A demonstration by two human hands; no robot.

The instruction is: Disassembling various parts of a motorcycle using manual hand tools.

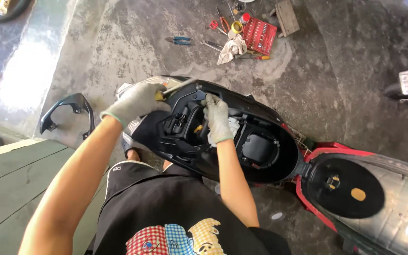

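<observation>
Two gloved hands worked inside one scooter's open under-seat tub.

The left hand (135, 101) kept a closed grip on one yellow-handled screwdriver (172, 89), its shaft reaching right to the black tub (265, 163) rim. Just right of that grip, the right hand (217, 118) pressed on the tub's edge; whether it held anything could not be told. Beyond lay one red socket set (259, 35), one rag (231, 48), one black grab rail (67, 112).

tools (242, 35) behind scooter (242, 141), grab rail (67, 113) left
</observation>
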